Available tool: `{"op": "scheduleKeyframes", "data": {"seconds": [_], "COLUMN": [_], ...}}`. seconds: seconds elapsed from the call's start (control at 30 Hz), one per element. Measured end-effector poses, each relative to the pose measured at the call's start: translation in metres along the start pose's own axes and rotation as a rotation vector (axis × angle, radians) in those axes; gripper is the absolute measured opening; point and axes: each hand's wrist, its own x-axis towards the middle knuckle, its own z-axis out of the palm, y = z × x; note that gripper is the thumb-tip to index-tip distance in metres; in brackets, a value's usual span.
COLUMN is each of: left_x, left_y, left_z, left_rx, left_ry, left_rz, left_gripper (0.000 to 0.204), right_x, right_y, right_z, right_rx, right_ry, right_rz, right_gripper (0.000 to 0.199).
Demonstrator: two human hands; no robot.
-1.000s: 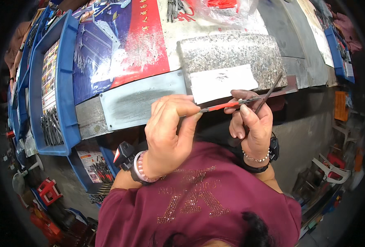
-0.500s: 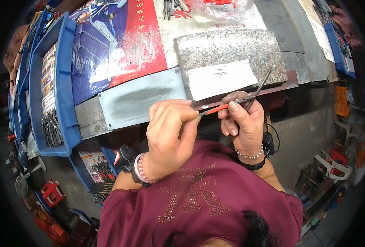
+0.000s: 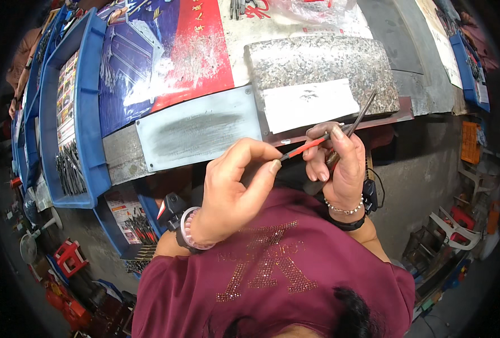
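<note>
Left hand (image 3: 233, 188) is pinching the red handle end of a thin tool (image 3: 312, 144) w/ fingers narrow, thumb & forefinger closing on it. Right hand (image 3: 337, 163), just at 3 o'clock of the left, is gripping the tool's dark metal part, fingers curling round it. Tool is hovering above the desk (image 3: 126, 152) edge. At 12 o'clock: grey metal plate (image 3: 196, 135), then speckled stone block (image 3: 323, 67) w/ white sheet (image 3: 309, 104). Blue tray (image 3: 92, 112) sitting at 10 o'clock.

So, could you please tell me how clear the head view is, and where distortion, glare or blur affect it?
Head view: even daylight, sharp on the left hand, right hand and red-handled tool; fisheye bends the grey metal plate and blue tray edges; black vignette at the corners; mild glare on the white paper.
</note>
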Motion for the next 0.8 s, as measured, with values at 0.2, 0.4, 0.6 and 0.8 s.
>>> {"op": "scheduleKeyframes", "data": {"seconds": [0.2,0.4,0.6,0.8], "left_x": [0.003,0.009,0.030,0.044], "left_y": [0.000,0.000,-0.007,-0.015], "left_z": [-0.001,-0.009,-0.023,-0.026], "left_rx": [-0.277,-0.184,-0.137,-0.092], "left_ry": [-0.134,-0.263,-0.145,-0.238], "left_rz": [-0.233,-0.345,-0.261,-0.309], "left_gripper": [0.018,0.019,0.016,0.017], "right_x": [0.000,0.000,0.016,0.017], "right_y": [0.001,-0.004,-0.040,-0.057], "right_z": [0.003,0.005,-0.005,-0.001], "right_rx": [-0.086,-0.400,-0.498,-0.998], "right_ry": [0.011,-0.108,-0.012,0.024], "right_rz": [-0.019,-0.056,-0.545,-0.768], "right_gripper": [0.029,0.029,0.046,0.064]}}
